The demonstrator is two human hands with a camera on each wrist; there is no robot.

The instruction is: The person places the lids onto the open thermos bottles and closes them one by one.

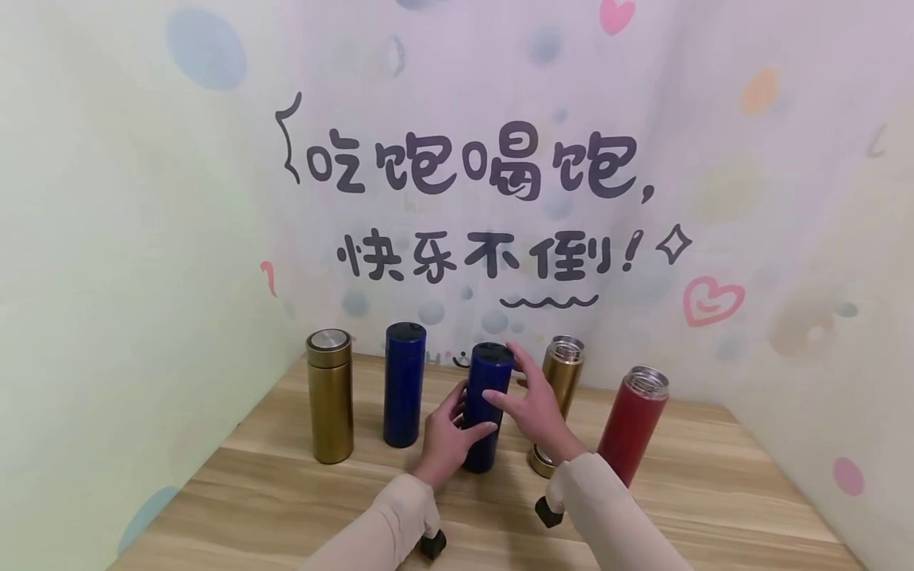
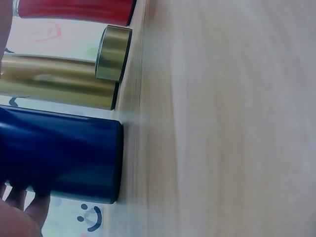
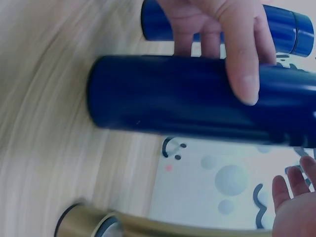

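Observation:
My left hand [image 1: 457, 420] grips the lower half of a dark blue flask [image 1: 487, 404] standing upright at the middle of the wooden table [image 1: 286, 492]. The thumb lies across its front in the right wrist view, where the blue flask [image 3: 187, 101] fills the middle and the left hand [image 3: 222, 34] wraps over it. My right hand [image 1: 524, 392] is beside the flask's upper part, fingers spread and straight; its fingertips [image 3: 296, 190] hold nothing. In the left wrist view the blue flask [image 2: 64, 158] stands on the table.
A lidded gold flask [image 1: 329, 396] and a lidded blue flask [image 1: 404, 385] stand to the left. An open gold flask [image 1: 566, 369] and an open red flask [image 1: 634, 424] stand to the right. A gold lid [image 1: 540, 462] lies under my right wrist. Walls enclose the table.

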